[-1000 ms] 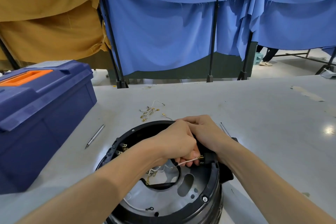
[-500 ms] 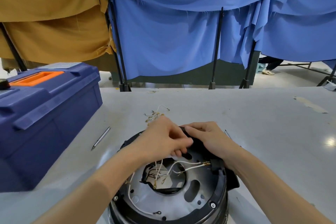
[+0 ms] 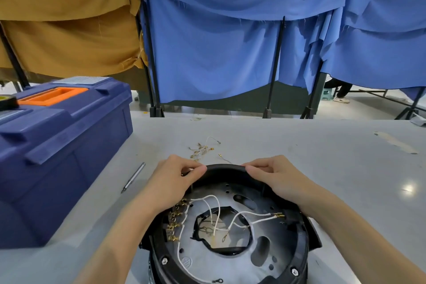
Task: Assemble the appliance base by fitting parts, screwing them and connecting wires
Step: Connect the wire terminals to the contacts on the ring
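Note:
The round black appliance base (image 3: 226,169) stands upside down on the grey table, near the front edge. Inside it lies a silver metal plate (image 3: 272,235) with a central hole. Several white wires (image 3: 214,208) with brass terminals cross the plate; a row of brass terminals (image 3: 175,221) lines the left inner wall. My left hand (image 3: 171,180) pinches the base's far rim on the left. On the right side of that far rim, my right hand (image 3: 274,177) pinches it the same way.
A blue toolbox (image 3: 57,150) with an orange handle fills the left of the table. A slim metal screwdriver bit (image 3: 133,177) lies between it and the base. Loose wires and brass connectors (image 3: 202,148) lie just beyond the base. Blue and mustard curtains hang behind the table.
Both hands left the white wire and connector at the right inner wall. They moved apart to the far rim and now grip it. The camera view tilted up.

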`<state>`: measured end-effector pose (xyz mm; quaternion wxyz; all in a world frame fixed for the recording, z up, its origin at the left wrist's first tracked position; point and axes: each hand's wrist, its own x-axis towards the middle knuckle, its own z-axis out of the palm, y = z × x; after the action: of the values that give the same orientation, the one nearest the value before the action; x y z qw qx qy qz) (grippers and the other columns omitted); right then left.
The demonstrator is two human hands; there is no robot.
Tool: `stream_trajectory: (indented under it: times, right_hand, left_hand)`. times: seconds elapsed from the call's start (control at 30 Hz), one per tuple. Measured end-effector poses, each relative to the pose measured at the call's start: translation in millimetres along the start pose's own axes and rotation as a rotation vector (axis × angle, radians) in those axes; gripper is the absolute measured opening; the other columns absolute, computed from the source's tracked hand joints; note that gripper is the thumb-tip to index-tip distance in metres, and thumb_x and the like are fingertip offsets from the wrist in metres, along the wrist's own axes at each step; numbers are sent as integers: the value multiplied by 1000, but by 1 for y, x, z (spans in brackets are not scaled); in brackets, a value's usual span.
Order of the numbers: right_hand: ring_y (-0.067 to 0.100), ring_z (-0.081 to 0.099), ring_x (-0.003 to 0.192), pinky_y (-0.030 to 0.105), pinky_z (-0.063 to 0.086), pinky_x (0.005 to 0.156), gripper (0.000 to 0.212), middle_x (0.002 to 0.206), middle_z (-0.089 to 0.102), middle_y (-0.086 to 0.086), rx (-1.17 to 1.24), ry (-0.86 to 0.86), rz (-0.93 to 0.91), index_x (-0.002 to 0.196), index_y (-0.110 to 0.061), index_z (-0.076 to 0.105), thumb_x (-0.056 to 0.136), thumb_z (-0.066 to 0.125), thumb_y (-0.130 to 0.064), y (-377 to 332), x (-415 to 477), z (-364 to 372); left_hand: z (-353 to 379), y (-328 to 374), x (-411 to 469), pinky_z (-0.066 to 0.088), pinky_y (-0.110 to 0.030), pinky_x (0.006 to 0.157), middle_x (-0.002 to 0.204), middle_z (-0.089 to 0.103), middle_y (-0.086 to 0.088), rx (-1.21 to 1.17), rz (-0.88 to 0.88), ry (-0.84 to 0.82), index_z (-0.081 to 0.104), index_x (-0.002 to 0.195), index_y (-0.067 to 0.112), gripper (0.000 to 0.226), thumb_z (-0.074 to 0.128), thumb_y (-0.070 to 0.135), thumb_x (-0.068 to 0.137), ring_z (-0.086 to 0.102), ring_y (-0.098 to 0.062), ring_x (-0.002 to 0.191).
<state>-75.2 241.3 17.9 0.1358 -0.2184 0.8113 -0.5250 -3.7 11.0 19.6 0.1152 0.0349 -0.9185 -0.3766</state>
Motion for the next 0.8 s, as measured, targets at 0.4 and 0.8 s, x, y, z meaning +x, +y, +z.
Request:
stream_trajectory:
  times: [0.4,0.8]
  right_hand:
    - [23,52,125,33,41,103,25,137,56,6,-548,-79,2,117,-17,70,95,59,-15,-2,103,-4]
    - [27,55,119,30,40,104,32,137,58,6,-529,-155,-17,117,7,64,100,46,-14,12,121,14]
  left_hand:
    - [0,-3,1,51,-31,92,104,73,14,32,8,-15,73,110,34,24,56,41,95,63,-5,99]
    - [2,-6,3,50,-38,94,99,73,10,20,3,-19,71,109,38,22,55,43,95,58,-13,107]
